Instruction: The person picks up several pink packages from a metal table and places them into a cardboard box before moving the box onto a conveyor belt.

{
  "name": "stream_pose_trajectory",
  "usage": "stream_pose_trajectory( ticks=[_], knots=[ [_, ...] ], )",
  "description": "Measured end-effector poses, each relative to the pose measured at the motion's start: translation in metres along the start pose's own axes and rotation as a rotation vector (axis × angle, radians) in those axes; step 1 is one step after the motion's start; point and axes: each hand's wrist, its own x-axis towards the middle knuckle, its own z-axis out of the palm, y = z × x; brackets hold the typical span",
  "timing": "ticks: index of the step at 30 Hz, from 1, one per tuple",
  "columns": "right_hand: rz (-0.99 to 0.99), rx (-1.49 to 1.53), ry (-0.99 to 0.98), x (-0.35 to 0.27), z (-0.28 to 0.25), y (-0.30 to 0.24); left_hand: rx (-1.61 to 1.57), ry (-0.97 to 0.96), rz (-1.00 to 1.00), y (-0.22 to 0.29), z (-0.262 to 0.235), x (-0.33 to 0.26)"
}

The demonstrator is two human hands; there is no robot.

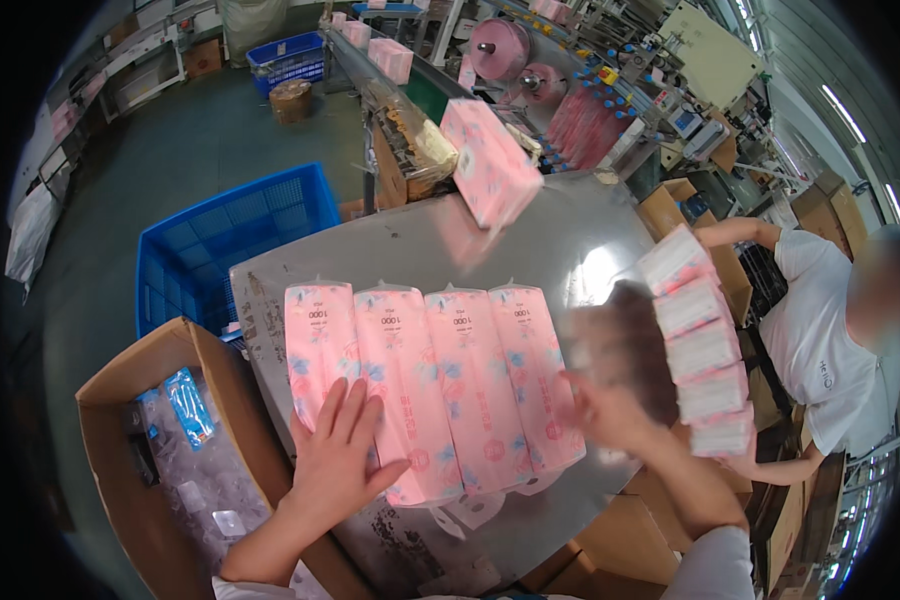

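Note:
Several pink floral tissue packs (406,385) lie side by side in a row on the metal table (370,250). My left hand (340,445) rests flat on the leftmost packs, fingers spread, gripping nothing. At the row's right side is my right hand (615,415); motion smears its fingers, so their grip cannot be made out. Another pink tissue pack (490,165) stands tilted at the conveyor's end, beyond the row. To the right, a co-worker's two hands hold a line of several tissue packs (705,345) between them.
A blue plastic basket (240,215) stands left of the table. Nearer, an open cardboard box (195,345) contains clear plastic and a blue packet. The conveyor (420,75) carries more packs from the back. The co-worker (820,330) stands at the right, by cardboard boxes (610,535).

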Motion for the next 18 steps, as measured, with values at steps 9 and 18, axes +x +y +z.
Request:
stream_pose_trajectory(
  ticks=[9, 18],
  knots=[
    [-0.07, -0.511, 0.899, 0.226, -0.105, -0.016, -1.056, -0.007, -0.457, -0.056, 0.021, 0.01],
    [0.132, -0.186, 0.511, 0.171, -0.078, 0.045, -1.094, -0.152, -0.598, -0.061, 0.019, 0.015]
  ],
)
